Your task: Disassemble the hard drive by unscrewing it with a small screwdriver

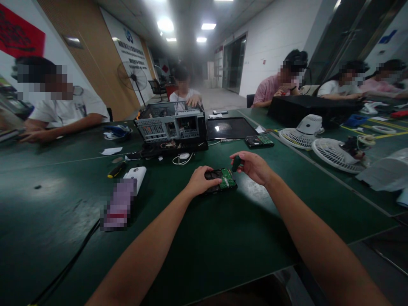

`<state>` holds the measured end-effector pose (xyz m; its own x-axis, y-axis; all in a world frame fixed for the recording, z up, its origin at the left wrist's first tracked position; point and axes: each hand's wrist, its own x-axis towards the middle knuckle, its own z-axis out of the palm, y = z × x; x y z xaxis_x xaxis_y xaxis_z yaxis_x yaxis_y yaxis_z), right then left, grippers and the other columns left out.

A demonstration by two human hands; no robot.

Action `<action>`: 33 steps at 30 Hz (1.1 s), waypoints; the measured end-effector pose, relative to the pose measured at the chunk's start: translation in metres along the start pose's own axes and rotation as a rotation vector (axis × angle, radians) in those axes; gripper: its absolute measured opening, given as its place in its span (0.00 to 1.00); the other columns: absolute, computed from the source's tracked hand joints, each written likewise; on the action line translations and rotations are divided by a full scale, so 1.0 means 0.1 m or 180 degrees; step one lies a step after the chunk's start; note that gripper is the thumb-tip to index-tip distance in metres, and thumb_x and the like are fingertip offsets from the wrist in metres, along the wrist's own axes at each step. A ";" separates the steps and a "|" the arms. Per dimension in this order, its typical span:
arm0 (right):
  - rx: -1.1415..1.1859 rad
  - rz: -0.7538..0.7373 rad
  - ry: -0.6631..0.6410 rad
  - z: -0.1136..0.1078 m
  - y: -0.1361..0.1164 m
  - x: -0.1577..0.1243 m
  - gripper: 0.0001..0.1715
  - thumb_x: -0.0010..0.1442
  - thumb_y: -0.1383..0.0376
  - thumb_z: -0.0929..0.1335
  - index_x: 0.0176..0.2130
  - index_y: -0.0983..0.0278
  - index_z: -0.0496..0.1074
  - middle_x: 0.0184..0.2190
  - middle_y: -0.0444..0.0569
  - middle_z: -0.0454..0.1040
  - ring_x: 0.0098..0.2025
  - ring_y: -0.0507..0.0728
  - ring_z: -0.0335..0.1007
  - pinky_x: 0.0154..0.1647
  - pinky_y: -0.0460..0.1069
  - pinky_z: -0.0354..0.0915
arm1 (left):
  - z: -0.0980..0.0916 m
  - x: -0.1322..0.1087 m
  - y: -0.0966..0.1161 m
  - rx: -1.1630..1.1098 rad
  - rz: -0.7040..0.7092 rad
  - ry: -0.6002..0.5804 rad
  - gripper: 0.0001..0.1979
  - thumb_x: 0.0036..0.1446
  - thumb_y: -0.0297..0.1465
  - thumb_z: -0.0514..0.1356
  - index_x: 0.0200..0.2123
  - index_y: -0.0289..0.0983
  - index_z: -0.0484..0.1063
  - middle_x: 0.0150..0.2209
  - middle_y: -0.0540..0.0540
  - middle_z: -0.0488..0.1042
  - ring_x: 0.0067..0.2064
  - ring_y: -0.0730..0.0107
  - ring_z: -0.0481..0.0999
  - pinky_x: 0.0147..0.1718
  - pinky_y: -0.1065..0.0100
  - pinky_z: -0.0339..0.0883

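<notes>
A hard drive lies on the green table with its green circuit board facing up. My left hand grips its left side, the thumb lying over the near part and the fingers at the far edge. In my right hand, just right of the drive, is a screwdriver with a dark green handle. The thumb and fingers are closed round that handle. The screwdriver points down towards the drive's right end; its tip is too small to make out, so I cannot tell whether it touches.
Beyond the drive stand an open computer case, a black panel and another hard drive. A yellow-and-black screwdriver and a white phone-like device lie left. Fan parts sit right. Several people sit around the table.
</notes>
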<state>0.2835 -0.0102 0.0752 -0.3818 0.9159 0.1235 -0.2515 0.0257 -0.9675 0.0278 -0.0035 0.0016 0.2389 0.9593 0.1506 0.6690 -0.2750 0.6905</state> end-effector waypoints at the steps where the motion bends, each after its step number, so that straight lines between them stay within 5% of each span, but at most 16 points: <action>1: -0.0017 -0.0006 0.0003 0.00 0.00 0.00 0.14 0.61 0.57 0.72 0.42 0.64 0.80 0.37 0.52 0.79 0.38 0.56 0.72 0.28 0.47 0.63 | 0.00 0.00 0.00 -0.0004 0.0004 -0.0008 0.34 0.48 0.53 0.70 0.53 0.41 0.75 0.51 0.40 0.74 0.53 0.50 0.74 0.53 0.54 0.69; 13: 0.0246 0.0004 -0.0045 0.01 0.01 0.00 0.17 0.62 0.54 0.68 0.43 0.63 0.79 0.38 0.54 0.80 0.43 0.59 0.75 0.30 0.49 0.67 | 0.00 0.01 -0.01 0.0028 0.0039 -0.0002 0.34 0.48 0.54 0.70 0.53 0.41 0.75 0.51 0.40 0.74 0.53 0.50 0.74 0.53 0.54 0.69; 33: -0.0295 -0.0243 0.0151 -0.06 -0.01 -0.01 0.13 0.59 0.60 0.71 0.44 0.61 0.80 0.35 0.50 0.76 0.35 0.55 0.68 0.26 0.48 0.60 | -0.02 0.00 0.02 0.0031 0.0020 -0.0039 0.33 0.48 0.53 0.70 0.52 0.41 0.75 0.51 0.40 0.74 0.53 0.49 0.74 0.53 0.53 0.69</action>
<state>0.2891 -0.0086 0.0750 -0.3216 0.9278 0.1890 -0.1942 0.1307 -0.9722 0.0280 -0.0040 0.0047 0.2516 0.9567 0.1460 0.6744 -0.2815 0.6826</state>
